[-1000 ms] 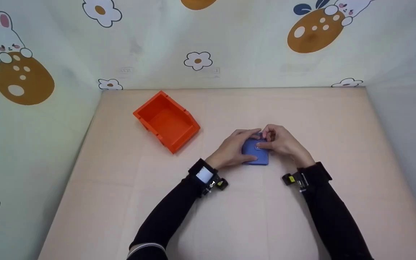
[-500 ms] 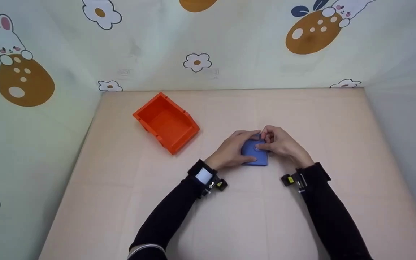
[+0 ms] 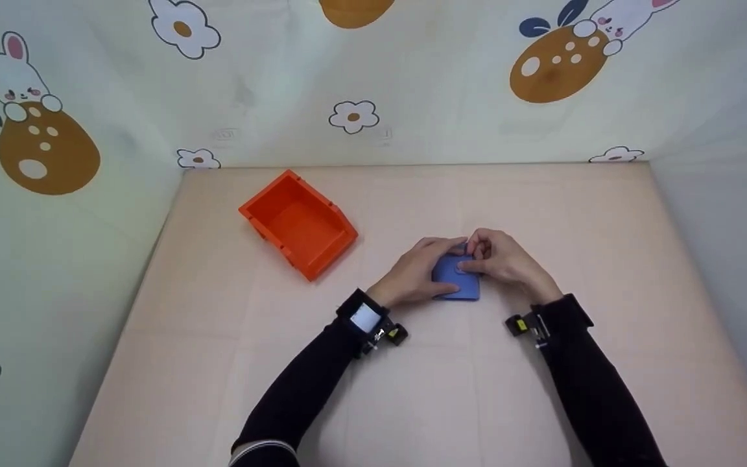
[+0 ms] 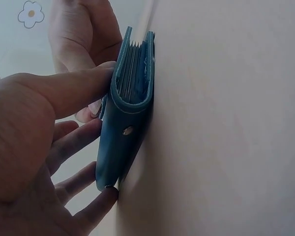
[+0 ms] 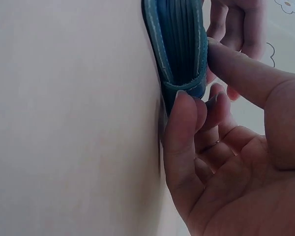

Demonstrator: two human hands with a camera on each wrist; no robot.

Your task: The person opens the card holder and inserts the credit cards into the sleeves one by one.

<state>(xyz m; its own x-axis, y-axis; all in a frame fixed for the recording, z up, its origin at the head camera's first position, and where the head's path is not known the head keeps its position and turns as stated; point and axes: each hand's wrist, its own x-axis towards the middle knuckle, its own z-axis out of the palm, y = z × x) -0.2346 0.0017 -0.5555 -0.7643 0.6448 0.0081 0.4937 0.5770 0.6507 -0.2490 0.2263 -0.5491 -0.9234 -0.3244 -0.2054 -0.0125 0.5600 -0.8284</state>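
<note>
A blue leather card wallet (image 3: 454,288) with pale stitching lies on the table between both hands. In the left wrist view its end shows thin pleated slots inside and a metal rivet (image 4: 128,131) on the side. My left hand (image 3: 414,269) grips it from the left, thumb on the top face and fingers along the far edge. From the right, my right hand (image 3: 508,263) pinches the wallet's far right part. Its thumb (image 5: 236,66) presses the top face near a round snap, and the other fingers curl at the edge.
An orange open bin (image 3: 302,224) stands at the back left of the table (image 3: 360,389). Patterned cloth walls (image 3: 438,97) with flowers and rabbits close in the back and sides. Each wrist wears a black strap with a small camera.
The head view has tilted a little, so the whole scene sits slightly lower. Both hands keep nearly the same hold on the card wallet.
</note>
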